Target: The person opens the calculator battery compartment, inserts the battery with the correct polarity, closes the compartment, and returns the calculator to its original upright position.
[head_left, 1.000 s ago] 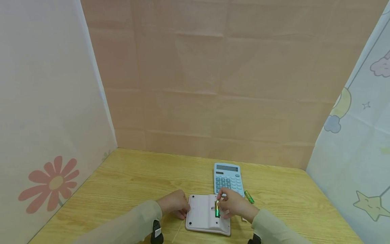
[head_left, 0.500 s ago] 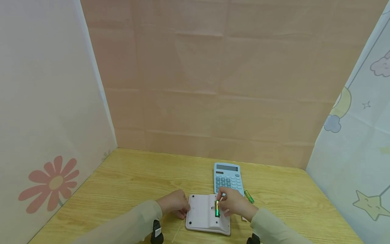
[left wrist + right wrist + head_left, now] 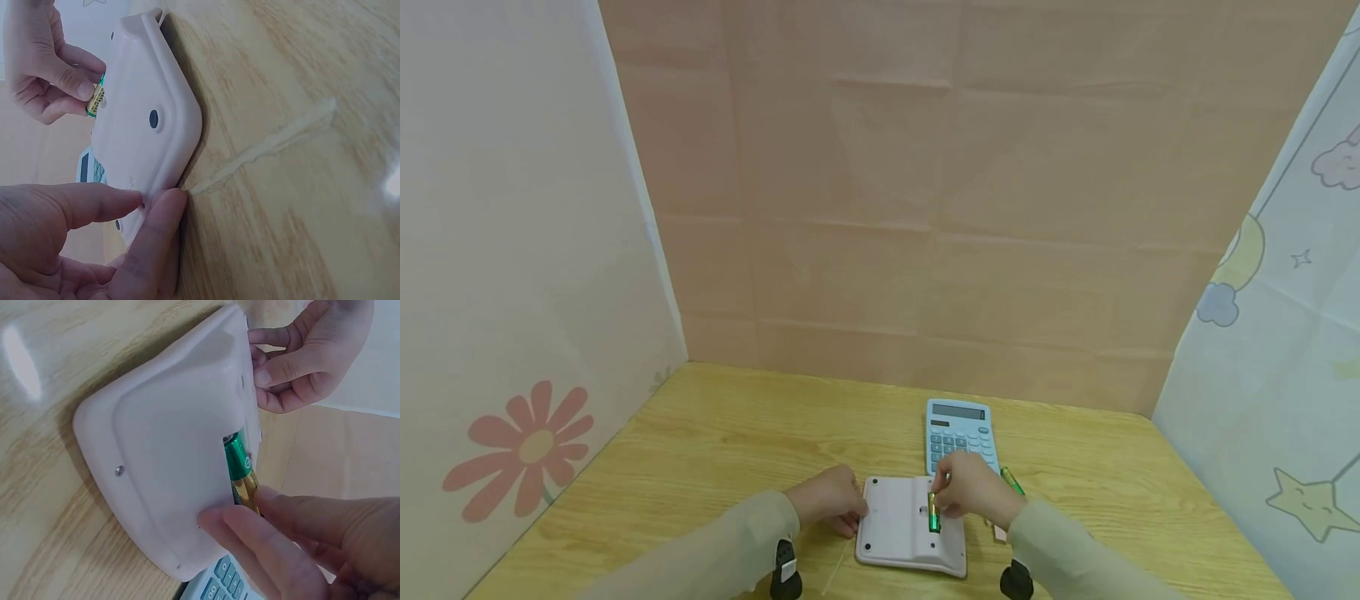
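A pale pink calculator (image 3: 889, 527) lies face down on the wooden table, its back panel with dark round feet upward. My left hand (image 3: 829, 500) pinches its left edge between thumb and fingers; the left wrist view shows the thumb on the back. A green and gold battery (image 3: 237, 456) sits in the slot of the raised part, and its depth there is hard to judge. With thumb and fingers, my right hand (image 3: 976, 490) grips the gold end of this battery, some fingertips resting on the casing in the right wrist view.
Behind the pink calculator lies a light blue calculator (image 3: 953, 412), face up. A second green battery (image 3: 1011, 479) lies right of it, partly covered by the right hand. A small pale piece (image 3: 1000, 534) shows beside the right sleeve. Fabric-covered walls enclose the table.
My right hand has shifted slightly up and its fingers have drawn toward the battery's far end. The left hand and the pink calculator stay in place.
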{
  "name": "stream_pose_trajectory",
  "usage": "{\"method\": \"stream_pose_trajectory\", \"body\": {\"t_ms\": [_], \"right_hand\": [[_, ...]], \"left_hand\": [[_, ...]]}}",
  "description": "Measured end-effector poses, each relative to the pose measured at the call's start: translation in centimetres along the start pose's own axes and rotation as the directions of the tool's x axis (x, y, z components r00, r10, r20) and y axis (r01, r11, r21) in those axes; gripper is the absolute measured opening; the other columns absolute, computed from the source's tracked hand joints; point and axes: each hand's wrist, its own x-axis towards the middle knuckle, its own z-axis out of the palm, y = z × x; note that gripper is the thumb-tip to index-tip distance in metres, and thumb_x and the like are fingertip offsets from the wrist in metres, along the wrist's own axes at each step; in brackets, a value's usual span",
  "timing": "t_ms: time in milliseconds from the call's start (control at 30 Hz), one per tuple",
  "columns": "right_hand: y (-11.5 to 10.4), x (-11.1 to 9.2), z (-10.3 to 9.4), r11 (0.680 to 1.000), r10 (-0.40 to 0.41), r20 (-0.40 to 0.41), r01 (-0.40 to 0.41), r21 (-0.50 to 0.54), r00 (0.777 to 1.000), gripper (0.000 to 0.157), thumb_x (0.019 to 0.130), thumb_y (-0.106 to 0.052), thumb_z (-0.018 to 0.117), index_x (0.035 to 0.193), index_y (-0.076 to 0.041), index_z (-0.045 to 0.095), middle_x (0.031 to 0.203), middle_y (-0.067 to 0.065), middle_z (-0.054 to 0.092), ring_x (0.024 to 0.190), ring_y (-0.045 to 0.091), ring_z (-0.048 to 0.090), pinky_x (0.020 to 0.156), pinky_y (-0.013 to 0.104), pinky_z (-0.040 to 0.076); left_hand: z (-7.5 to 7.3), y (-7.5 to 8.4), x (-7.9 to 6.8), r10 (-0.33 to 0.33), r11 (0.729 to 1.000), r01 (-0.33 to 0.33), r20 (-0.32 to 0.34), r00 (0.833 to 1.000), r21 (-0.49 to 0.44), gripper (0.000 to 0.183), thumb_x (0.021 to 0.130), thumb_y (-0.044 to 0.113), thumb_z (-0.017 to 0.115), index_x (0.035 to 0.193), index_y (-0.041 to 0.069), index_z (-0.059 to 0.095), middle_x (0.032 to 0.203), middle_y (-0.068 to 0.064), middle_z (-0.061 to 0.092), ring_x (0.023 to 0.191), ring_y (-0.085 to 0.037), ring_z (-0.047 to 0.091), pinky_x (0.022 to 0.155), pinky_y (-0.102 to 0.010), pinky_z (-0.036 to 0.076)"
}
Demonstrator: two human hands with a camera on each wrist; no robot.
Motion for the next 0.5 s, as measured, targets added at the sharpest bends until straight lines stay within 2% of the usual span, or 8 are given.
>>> {"method": "stream_pose_trajectory", "body": {"t_ms": [500], "right_hand": [[-0.31,0.17,0.03,0.999,0.011,-0.010,-0.011,-0.040,1.000,0.018,0.076,0.008,0.074,0.068,-0.001,0.062,0.076,0.005,0.062,0.061,0.014,0.063,0.054,0.023,0.059]], "left_hand": [[0.06,0.31,0.00,-0.009,0.999,0.009,-0.010,1.000,0.042,0.017,0.082,-0.003,0.066,0.068,0.003,0.057,0.060,-0.006,0.060,0.048,-0.010,0.057,0.050,-0.021,0.057]]}}
